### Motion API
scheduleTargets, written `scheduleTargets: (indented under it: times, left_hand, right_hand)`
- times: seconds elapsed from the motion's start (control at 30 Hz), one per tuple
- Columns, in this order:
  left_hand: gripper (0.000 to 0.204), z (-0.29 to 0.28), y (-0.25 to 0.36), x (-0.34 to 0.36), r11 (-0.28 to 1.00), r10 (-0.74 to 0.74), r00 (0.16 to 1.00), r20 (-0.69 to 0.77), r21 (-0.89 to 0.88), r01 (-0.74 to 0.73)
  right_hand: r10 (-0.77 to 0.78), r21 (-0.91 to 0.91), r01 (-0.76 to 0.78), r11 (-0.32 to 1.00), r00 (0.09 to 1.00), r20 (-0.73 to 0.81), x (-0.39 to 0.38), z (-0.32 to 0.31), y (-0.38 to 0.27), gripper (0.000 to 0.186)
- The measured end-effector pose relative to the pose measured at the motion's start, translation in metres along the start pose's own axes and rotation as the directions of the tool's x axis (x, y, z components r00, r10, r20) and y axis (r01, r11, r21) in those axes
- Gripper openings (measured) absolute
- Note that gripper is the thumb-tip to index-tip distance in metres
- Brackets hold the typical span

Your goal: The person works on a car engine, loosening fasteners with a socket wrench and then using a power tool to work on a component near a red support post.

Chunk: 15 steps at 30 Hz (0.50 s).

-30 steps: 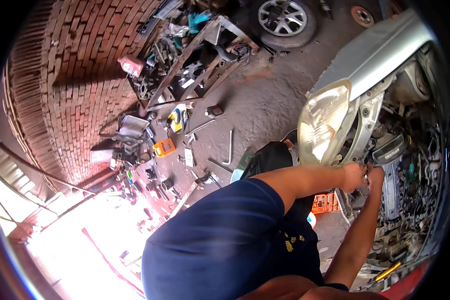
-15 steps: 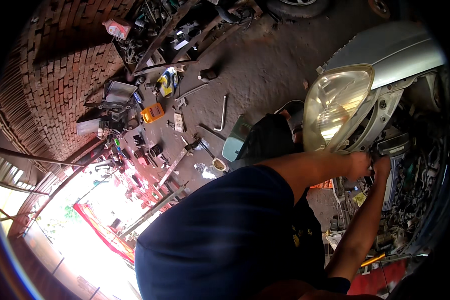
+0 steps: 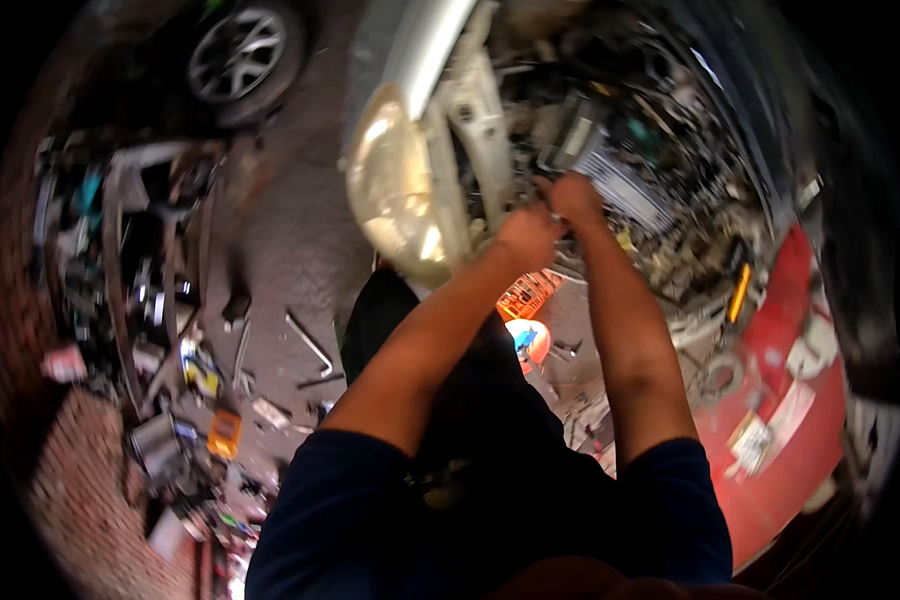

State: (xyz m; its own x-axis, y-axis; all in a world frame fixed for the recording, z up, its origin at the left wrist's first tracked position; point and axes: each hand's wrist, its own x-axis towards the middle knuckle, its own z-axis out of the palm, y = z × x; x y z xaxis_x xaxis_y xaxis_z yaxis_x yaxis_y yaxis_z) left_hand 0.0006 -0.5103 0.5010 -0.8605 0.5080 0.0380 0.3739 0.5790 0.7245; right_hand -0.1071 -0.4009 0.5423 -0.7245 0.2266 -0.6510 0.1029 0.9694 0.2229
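My left hand (image 3: 530, 238) and my right hand (image 3: 576, 197) meet at the front edge of a car's open engine bay (image 3: 660, 120). The fingers of both look curled and pressed close together; motion blur hides whatever lies between them. Just left of them is a clouded headlight (image 3: 390, 190), set beside the grey fender (image 3: 420, 45). Beyond my right hand sits a finned silver part (image 3: 625, 188) among dark hoses and engine pieces.
Below my hands, an orange plastic crate (image 3: 528, 295) stands on the floor. A red body panel (image 3: 770, 480) fills the right, near a yellow bar (image 3: 739, 293). An L-shaped wrench (image 3: 310, 345), a yellow jug (image 3: 224, 433) and a wheel (image 3: 238, 55) lie leftward.
My view has swung right, so the engine bay and headlight sit nearer the middle and the red panel shows more. My hands remain close together by the headlight.
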Motion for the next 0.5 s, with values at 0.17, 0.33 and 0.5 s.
scheduleTargets:
  times: [0.17, 0.33, 0.5]
  left_hand:
    - [0.033, -0.015, 0.007, 0.006, 0.994, 0.047, 0.998, 0.036, 0.098, -0.051]
    - [0.034, -0.023, 0.009, 0.009, 0.998, 0.017, 0.996, 0.085, 0.066, -0.022]
    - [0.036, -0.023, 0.011, 0.010, 0.983, 0.140, 0.990, -0.026, 0.121, -0.136]
  right_hand:
    - [0.013, -0.028, -0.011, 1.000, 0.998, 0.059, -0.008, 0.000, 0.007, 0.054]
    - [0.013, -0.006, -0.012, 1.000, 0.986, 0.167, 0.000, -0.009, 0.004, 0.056]
    - [0.067, 0.199, -0.088, 0.976, 0.992, 0.110, -0.007, -0.002, 0.008, 0.036]
